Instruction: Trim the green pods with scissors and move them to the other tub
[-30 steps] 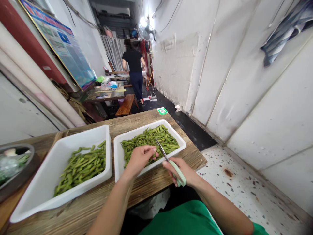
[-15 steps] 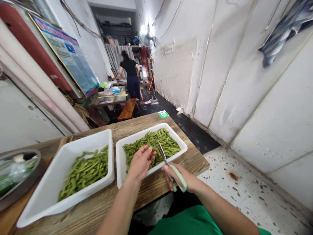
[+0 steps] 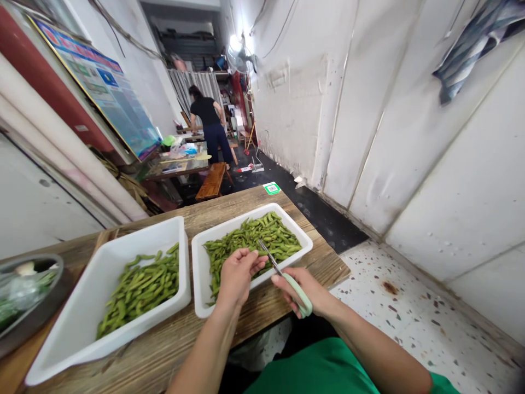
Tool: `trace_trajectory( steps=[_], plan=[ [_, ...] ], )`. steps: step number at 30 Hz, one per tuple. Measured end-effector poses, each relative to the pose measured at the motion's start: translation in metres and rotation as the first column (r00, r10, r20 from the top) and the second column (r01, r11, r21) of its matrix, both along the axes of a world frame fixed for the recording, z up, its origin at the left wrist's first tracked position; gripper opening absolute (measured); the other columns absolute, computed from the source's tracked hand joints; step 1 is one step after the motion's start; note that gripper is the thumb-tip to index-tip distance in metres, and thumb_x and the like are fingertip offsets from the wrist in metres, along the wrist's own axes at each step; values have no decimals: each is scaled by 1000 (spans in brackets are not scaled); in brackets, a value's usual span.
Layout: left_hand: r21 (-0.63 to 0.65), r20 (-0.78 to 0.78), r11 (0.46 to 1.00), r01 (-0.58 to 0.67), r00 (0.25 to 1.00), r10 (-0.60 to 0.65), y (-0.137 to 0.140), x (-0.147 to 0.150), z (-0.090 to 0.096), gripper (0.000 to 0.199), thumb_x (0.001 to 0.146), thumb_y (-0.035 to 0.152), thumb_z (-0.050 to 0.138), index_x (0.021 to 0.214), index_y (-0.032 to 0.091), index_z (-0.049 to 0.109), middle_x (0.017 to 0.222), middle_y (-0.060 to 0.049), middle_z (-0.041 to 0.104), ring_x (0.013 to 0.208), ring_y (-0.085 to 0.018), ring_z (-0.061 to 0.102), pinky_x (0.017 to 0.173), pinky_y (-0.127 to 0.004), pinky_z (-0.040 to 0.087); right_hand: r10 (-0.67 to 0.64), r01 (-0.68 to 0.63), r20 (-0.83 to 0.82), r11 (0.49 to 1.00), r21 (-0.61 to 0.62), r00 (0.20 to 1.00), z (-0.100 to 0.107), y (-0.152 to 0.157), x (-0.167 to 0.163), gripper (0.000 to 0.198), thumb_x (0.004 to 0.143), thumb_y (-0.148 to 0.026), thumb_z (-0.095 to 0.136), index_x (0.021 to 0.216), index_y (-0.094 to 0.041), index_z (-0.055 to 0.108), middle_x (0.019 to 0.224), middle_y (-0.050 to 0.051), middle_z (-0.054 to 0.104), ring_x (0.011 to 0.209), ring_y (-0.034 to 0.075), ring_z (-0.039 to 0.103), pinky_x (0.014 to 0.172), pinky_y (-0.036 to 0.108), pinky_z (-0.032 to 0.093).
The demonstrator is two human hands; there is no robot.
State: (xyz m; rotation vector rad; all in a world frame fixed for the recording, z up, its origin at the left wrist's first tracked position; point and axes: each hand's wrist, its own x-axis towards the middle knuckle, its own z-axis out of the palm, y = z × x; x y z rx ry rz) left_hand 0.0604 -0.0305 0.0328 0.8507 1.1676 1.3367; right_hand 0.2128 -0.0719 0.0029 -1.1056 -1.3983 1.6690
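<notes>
My left hand (image 3: 241,271) pinches a green soybean pod (image 3: 261,253) over the near side of the right white tray (image 3: 200,298). Scissors (image 3: 298,293) with pale green handles are in my right hand (image 3: 305,287), their blades pointing away and to the left, beside the pinched pod. The blades look nearly closed. Many green pods (image 3: 274,227) fill the right tray. In the left white tray (image 3: 69,339), another heap of pods (image 3: 145,287) lies toward its right side.
Both trays stand on a wooden table (image 3: 229,202). A metal basin (image 3: 57,290) with greens and clear plastic sits at the left edge. Farther off are a wooden bench (image 3: 211,180), a cluttered table (image 3: 180,164) and a person (image 3: 209,120) bending over. A white wall (image 3: 410,137) runs along the right.
The scissor blades have closed from a wider gap, and their handles have come together. The far person has shifted a little and bends toward the left. The view has moved slightly.
</notes>
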Motion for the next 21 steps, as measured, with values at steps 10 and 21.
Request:
trace_trajectory(
  steps=[10, 21],
  plan=[
    [611, -790, 735, -296, -158, 593, -2, -110, 31, 40, 76, 31, 55, 112, 13, 61, 128, -23, 47, 118, -46, 38, 89, -66, 30, -90, 61, -217, 989, -137, 972, -5, 2, 17, 54, 76, -65, 50, 97, -16, 51, 62, -4, 51, 45, 9, 51, 44, 23, 44],
    [43, -995, 730, 682, 97, -31, 45, -15, 2, 20, 82, 22, 46, 82, 21, 66, 93, -6, 68, 95, -21, 57, 95, -39, 31, -64, 52, -174, 996, -70, 983, -16, -2, 12, 47, 79, -60, 51, 94, -16, 50, 59, -5, 49, 40, 7, 47, 38, 19, 41]
  ],
)
